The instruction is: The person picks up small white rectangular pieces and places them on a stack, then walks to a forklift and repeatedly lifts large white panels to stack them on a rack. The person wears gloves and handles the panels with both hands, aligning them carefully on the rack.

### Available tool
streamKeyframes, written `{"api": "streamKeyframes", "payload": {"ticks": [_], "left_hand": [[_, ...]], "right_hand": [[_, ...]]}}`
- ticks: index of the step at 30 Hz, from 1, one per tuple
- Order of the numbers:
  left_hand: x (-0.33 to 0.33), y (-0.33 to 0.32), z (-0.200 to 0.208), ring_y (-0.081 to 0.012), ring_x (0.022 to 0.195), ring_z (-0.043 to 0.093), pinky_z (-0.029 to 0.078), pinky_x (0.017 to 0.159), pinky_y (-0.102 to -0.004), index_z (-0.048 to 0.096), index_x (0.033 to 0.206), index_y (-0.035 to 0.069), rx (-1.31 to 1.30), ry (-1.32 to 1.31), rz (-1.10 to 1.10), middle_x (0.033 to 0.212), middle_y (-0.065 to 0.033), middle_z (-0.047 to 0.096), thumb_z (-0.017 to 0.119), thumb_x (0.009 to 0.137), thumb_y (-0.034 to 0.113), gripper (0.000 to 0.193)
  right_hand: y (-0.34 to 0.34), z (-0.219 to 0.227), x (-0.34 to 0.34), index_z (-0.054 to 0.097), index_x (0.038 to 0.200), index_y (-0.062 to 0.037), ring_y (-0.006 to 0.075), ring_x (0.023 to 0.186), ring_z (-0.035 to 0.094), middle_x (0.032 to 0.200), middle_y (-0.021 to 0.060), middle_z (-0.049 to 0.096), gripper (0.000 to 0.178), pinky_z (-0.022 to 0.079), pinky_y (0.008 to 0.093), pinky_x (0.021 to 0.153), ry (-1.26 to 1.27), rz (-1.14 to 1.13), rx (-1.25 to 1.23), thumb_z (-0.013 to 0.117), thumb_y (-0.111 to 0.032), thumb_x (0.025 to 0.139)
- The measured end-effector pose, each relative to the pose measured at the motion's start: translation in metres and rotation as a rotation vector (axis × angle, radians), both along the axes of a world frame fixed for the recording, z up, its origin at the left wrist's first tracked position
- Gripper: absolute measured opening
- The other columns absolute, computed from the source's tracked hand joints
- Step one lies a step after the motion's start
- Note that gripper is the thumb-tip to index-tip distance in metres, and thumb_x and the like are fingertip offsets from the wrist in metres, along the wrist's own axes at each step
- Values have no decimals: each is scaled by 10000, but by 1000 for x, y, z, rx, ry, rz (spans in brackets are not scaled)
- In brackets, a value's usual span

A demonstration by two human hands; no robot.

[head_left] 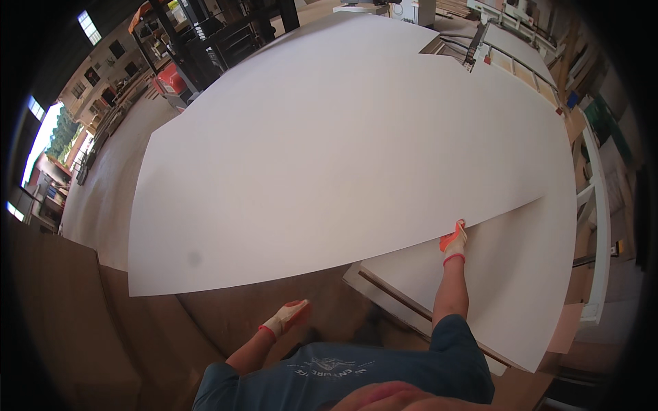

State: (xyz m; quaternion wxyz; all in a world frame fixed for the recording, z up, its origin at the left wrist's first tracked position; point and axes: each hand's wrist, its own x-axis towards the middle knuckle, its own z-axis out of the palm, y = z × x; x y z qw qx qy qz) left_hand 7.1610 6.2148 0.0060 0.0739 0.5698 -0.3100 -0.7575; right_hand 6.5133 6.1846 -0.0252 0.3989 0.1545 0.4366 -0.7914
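A large white sheet (329, 157) spreads across most of the view, its near edge slanting up toward the right. My right hand (454, 240), in a white and orange-red work glove, is closed on that edge, with the thumb lying over the top face. Below the edge lies another white board (507, 274), part of a stack with brown sides. My left hand (288, 317) wears a matching glove. It hangs in front of my body, apart from the sheet, with fingers stretched out and nothing visible in it.
An orange and black forklift (199, 48) stands beyond the sheet at the far left. White metal framework (595, 226) runs along the right side. Large brown panels (62, 308) rise at the near left. Machinery (473, 48) borders the far right corner.
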Motion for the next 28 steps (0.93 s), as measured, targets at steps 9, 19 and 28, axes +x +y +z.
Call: {"api": "streamKeyframes", "payload": {"ticks": [9,19,28], "left_hand": [[-251,26,-15,-238,1273,589,503,1039,-412,516,1480,132,139,324,-137,1464,-91,568,679,988,562,673],[-271,142,-36,-359,1528,348,309,1231,-571,463,1519,110,442,961,486,1610,-128,439,702,964,509,723],[-169,219,5,-351,1511,403,321,1257,-551,502,1531,160,344,854,464,1628,-116,452,705,927,417,686]], "right_hand": [[88,-20,69,602,1298,-291,210,1276,616,1395,-45,638,248,530,426,1038,-65,93,22,533,-379,1076],[235,13,216,544,1363,-167,331,1359,538,1384,110,613,328,446,554,1149,-351,146,-118,559,-346,1088],[396,12,208,421,1560,-185,366,1463,460,1543,136,533,614,374,594,1210,-344,-36,-441,506,-543,1069]]}}
